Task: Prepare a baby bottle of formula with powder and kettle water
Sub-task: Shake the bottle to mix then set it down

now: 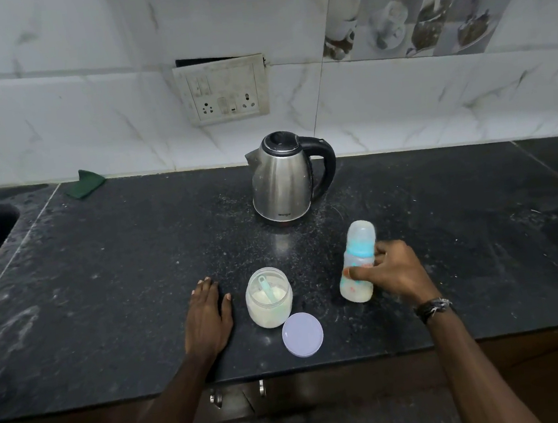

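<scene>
On the dark speckled desk (106,281), right of centre, the baby bottle (357,265) stands upright with its clear cap on and a layer of pale powder or milk at the bottom. The right hand (392,273) comes at it from the right side, thumb across the front of the bottle and fingers (380,252) curled round the back, so they are clamped on its middle. A dark band sits on that wrist.

Over to the left, the left hand (207,313) lies flat on the desk, palm down, its fingers straight and close together, holding nothing. It rests just left of the powder jar (269,302) without touching it.

That jar is open, with white formula inside and a pale green scoop (268,289) standing in the powder. Its lilac lid (302,334) lies flat on the desk just near and right of the jar, close to the desk's near edge.

Farther back, between jar and bottle in line, the steel kettle (284,179) stands with its lid down, black handle to the right and spout to the left. Nothing stands between the bottle and the kettle. A green cloth (85,187) lies at the far left by the wall, and a socket plate (223,91) hangs on the tiles above the kettle.
</scene>
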A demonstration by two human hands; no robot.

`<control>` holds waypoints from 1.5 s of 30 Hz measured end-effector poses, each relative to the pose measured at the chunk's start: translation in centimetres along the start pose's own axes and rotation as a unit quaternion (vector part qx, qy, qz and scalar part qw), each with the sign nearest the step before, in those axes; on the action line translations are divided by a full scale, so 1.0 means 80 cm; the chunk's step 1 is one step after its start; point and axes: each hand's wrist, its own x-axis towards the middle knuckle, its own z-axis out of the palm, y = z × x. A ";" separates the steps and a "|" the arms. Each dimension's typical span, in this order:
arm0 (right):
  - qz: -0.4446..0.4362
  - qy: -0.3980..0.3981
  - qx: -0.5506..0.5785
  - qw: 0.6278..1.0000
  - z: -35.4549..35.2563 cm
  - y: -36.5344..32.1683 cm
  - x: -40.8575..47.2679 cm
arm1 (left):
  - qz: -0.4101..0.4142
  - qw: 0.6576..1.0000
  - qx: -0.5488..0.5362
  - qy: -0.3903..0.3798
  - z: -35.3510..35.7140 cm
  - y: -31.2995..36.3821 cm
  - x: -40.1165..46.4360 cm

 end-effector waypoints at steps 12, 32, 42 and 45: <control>-0.004 0.056 0.000 0.998 0.005 0.001 -0.001 | -0.003 1.000 -0.004 -0.008 -0.001 0.001 0.001; -0.016 0.018 -0.055 0.998 0.008 -0.006 -0.007 | -0.001 1.000 -0.012 0.001 -0.002 0.002 0.002; -0.011 0.033 -0.125 0.992 0.004 -0.011 -0.007 | -0.002 1.000 -0.004 -0.002 0.001 -0.003 0.001; 0.012 -0.029 -0.116 0.993 0.008 -0.012 -0.013 | 0.001 1.000 -0.004 0.003 0.000 -0.001 0.003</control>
